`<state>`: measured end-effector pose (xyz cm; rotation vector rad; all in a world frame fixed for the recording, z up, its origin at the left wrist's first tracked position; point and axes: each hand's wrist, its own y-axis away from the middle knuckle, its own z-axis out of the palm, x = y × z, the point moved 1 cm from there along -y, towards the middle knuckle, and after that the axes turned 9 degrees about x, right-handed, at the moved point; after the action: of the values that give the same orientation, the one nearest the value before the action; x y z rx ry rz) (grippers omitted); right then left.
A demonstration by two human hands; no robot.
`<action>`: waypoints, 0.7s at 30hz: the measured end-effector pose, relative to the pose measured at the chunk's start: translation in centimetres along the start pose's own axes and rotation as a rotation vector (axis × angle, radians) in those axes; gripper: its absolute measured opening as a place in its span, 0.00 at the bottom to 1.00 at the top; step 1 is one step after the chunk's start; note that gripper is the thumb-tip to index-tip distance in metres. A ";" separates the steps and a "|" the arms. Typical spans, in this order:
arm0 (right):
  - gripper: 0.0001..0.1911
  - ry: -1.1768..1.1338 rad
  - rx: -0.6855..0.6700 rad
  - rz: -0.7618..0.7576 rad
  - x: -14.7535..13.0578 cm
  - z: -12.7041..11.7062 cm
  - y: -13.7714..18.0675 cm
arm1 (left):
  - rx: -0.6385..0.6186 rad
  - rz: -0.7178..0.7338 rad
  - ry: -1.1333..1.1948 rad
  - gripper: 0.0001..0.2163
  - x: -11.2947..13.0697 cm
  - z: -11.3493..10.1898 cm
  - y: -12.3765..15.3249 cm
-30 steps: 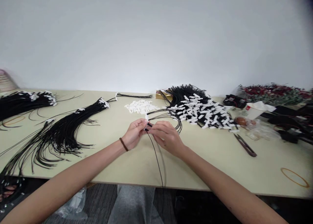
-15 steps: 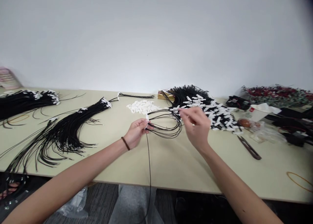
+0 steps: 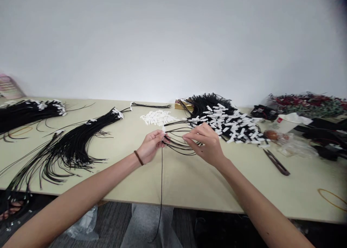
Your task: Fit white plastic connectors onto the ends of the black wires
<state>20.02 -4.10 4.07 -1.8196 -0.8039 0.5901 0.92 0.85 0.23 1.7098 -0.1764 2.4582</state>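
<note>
My left hand (image 3: 151, 145) pinches a thin black cord (image 3: 162, 175) near a small white tag, and the cord hangs down over the table's front edge. Several black cord loops (image 3: 181, 136) arc from that pinch toward the right. My right hand (image 3: 206, 142) has its fingers pinched together at those loops, a little right of my left hand. Just behind lies a small heap of loose white tags (image 3: 157, 117). To the right sits a big pile of black cords with white tags (image 3: 227, 122).
Bundles of black cords lie at the left (image 3: 73, 143) and far left (image 3: 29, 110). Small black snips (image 3: 276, 162) rest right of my hands, beside a paper cup (image 3: 284, 123) and clear plastic bags. A rubber band (image 3: 333, 198) lies near the right front edge of the beige table (image 3: 189, 183).
My right hand left the left hand, reached out to the tagged cord pile on the right, then came back to the loops. My left hand kept its pinch on the cord.
</note>
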 end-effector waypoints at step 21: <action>0.06 0.017 -0.010 0.097 0.2 0.2 0.0 | -0.047 0.013 0.022 0.11 0.1 0.1 0.1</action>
<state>20.03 -3.80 3.99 -1.8786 -0.7118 0.6334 0.96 0.73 0.32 1.6678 -0.2422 2.4601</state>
